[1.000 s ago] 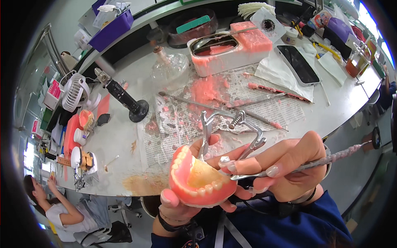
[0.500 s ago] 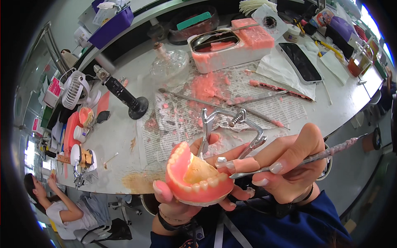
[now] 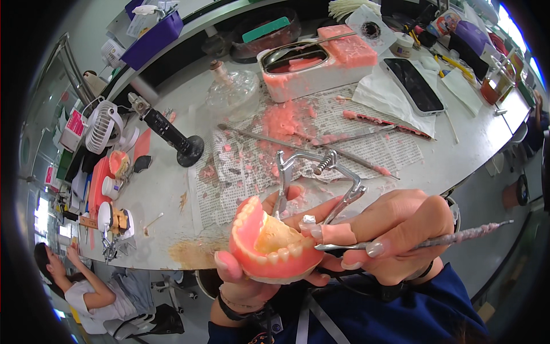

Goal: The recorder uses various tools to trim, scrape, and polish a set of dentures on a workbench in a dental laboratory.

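We see a pink denture [image 3: 269, 246] with cream teeth, and beyond it black-and-white printed newspaper [image 3: 321, 149] flecked with pink wax. Behind the newspaper sit a black phone [image 3: 416, 86], a purple bin [image 3: 152, 37] and a white fan [image 3: 102, 126].

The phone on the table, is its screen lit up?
No, the phone lies flat on a white paper towel with its screen all black.

navy sleeves, black wristbands (both wrists), pale polished nails.
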The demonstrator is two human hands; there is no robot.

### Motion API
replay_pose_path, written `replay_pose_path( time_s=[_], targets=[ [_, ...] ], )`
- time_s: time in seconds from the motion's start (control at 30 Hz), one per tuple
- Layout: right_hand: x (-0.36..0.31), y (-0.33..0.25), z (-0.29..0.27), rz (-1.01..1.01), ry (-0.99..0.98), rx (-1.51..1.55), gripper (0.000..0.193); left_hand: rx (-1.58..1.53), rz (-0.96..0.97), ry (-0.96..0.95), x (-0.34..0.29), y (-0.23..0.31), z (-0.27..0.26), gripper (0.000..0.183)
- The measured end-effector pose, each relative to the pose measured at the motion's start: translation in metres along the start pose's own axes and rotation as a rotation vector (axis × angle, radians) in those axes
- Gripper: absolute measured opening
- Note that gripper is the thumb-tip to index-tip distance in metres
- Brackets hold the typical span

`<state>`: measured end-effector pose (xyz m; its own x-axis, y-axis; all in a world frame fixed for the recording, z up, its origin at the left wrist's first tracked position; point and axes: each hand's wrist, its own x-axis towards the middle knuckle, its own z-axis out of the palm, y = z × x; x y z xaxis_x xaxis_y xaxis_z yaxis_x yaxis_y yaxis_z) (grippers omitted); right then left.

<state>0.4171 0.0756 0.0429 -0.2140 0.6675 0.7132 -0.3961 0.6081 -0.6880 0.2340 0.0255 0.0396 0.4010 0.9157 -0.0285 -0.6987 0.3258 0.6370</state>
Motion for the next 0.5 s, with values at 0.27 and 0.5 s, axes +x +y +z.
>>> replay_pose_path(
  time_s=[0.27,0.5],
  targets=[
    [0.008,-0.012,-0.004,0.083,0.009,-0.060,0.027,0.284,-0.030,0.150,-0.002,-0.006,0.003,0.126],
    [0.014,-0.020,0.002,0.300,0.093,0.243,0.034,-0.147,0.135,-0.087,-0.003,-0.016,-0.010,0.125]
  ],
)
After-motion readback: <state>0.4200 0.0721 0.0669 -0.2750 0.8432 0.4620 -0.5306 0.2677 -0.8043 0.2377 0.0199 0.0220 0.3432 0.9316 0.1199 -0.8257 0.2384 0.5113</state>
